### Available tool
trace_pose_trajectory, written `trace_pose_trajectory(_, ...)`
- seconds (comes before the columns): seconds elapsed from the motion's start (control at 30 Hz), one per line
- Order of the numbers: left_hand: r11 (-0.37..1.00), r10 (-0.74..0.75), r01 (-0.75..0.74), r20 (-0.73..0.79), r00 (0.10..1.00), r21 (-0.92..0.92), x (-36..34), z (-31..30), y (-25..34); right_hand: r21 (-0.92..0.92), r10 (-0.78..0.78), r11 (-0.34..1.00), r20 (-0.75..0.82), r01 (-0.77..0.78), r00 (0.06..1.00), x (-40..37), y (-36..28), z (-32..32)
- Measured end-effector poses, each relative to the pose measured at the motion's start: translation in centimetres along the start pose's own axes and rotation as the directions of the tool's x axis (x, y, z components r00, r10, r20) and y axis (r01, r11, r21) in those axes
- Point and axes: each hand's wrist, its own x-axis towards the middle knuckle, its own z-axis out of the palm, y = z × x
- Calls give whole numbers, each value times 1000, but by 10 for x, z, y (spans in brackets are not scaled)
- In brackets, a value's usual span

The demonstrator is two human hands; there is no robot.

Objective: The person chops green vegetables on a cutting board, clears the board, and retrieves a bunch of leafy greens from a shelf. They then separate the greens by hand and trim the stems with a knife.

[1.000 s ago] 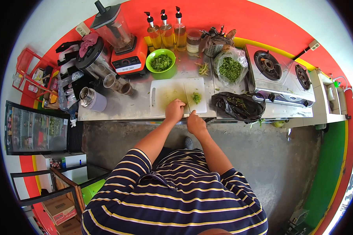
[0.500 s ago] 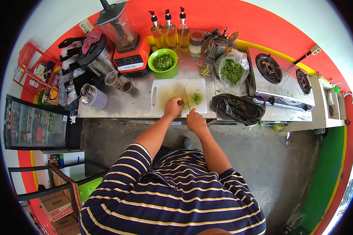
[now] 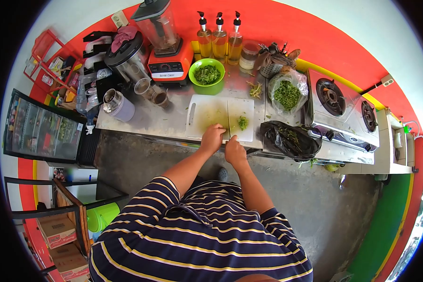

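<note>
A white cutting board lies at the counter's front edge. Above it, my right hand is closed round the handle of a knife, whose thin blade points away from me across the board. Left of the blade, my left hand rests at the board's front edge with fingers curled together; what they grip, if anything, is hidden. A small heap of chopped greens sits on the board to the right of the blade. Green stains mark the board's middle.
Behind the board stands a green bowl of cut greens. To the right are a clear bag of chopped greens, a black plastic bag and a gas stove. A blender, pump bottles and plastic cups stand farther back and left.
The camera view has turned slightly, moving the counter rightward in the picture. My left hand's fingers have shifted a little on the board. The knife stays in my right hand.
</note>
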Motion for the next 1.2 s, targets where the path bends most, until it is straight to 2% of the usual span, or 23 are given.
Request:
trace_pose_trajectory(0.23,995,-98,97,130,987,18,9,-14,8,3,-36,999,-13,36,999,5,4,-4)
trace_pose_trajectory(0.33,990,-138,142,121,983,-25,12,-18,16,37,-31,999,-22,32,999,8,5,0)
trace_pose_trajectory(0.43,990,-140,140,117,983,14,4,-16,16,13,-28,1000,-4,28,1000,9,4,-6)
trace_pose_trajectory(0.5,988,-121,125,45,992,-88,2,-12,12,-13,-25,1000,12,25,1000,6,3,-13)
trace_pose_trajectory(0.57,988,-123,127,43,991,-93,2,-12,9,-10,-15,1000,52,16,999,-2,2,-18)
trace_pose_trajectory(0.67,985,-139,142,39,990,-101,3,-10,6,-24,16,1000,31,-16,999,4,11,9)
trace_pose_trajectory(0.73,980,-160,163,33,986,-112,1,-9,4,-39,7,999,17,-6,1000,8,4,2)
trace_pose_trajectory(0.8,983,-74,72,-4,997,-170,-2,-10,1,-53,-1,999,11,2,1000,10,3,-8)
trace_pose_trajectory(0.87,981,-91,87,-17,996,-174,-5,-7,3,-103,-18,994,53,23,998,14,0,-15)
trace_pose_trajectory(0.97,977,-134,131,-7,991,-170,-3,-8,2,-79,-12,997,16,14,1000,-3,6,-1)
trace_pose_trajectory(1.13,988,-10,4,-40,999,-158,-9,-3,-6,-102,-39,994,27,41,999,10,9,-5)
trace_pose_trajectory(1.2,984,-25,19,-31,999,-176,-13,-3,-7,-151,-21,988,68,31,997,14,6,-13)
